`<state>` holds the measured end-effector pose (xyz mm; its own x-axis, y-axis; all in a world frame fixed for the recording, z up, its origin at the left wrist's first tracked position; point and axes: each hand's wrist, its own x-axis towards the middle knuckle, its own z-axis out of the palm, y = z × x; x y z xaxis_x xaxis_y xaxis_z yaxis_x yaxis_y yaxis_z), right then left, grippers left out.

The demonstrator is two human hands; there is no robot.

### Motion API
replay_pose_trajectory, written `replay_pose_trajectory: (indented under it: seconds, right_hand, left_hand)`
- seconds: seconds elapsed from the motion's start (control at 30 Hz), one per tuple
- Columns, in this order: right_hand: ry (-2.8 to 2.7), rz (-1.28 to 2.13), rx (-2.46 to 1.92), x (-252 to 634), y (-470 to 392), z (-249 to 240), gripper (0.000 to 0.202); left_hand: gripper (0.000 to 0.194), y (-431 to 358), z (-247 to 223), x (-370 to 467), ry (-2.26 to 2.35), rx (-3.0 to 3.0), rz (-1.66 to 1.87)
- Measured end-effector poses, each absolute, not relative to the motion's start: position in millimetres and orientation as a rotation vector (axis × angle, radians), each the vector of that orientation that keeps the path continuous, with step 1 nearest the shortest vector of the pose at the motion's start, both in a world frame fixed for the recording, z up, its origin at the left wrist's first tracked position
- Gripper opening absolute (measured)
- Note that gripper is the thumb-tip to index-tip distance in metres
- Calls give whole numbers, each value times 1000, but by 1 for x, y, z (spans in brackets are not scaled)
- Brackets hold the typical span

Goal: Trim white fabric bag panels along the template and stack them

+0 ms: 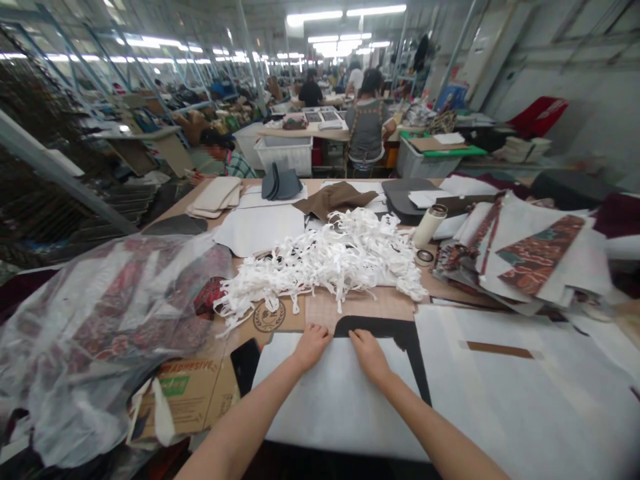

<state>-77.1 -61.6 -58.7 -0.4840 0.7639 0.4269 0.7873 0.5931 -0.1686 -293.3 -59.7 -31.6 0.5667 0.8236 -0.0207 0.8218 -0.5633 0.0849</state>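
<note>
A white sheet [340,407] lies at the near edge of the table, partly over a black panel [415,347] whose dark border shows at its top and right. At the sheet's far edge is my left hand [314,343], its fingers bent together over the edge. My right hand [366,350] is a short way to the right on the same edge, fingers also curled closed on it. Fingertips and thumbs are partly hidden. Beyond both hands lies a tangled heap of white strips [330,260].
Plastic-wrapped patterned material [125,300] covers the left, beside a cardboard box [193,393] and a dark phone [245,363]. A cream bottle [429,225], a tape roll [425,256] and stacked patterned pieces [540,253] stand right. People sit farther back.
</note>
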Motion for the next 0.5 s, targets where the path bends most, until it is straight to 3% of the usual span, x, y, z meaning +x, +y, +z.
replay_pose_trajectory:
  seconds: [0.1,0.23,0.37,0.5]
  right_hand:
    - [-2436,-56,-1097,-114,-66,-60,31]
    - [-2490,-148,-999,-87,-68,-57,32]
    - [-2478,-126,-1113,-53,-64,-54,33]
    - [-2417,5,-1277,-100,-55,-57,32]
  left_hand:
    - [23,-63,-33,-292,1387,2784,57]
    - [21,-63,-31,-313,1431,2738,26]
    - [20,-58,-19,-344,1610,2517,-11]
    - [18,-53,-2,-360,1769,2152,-20]
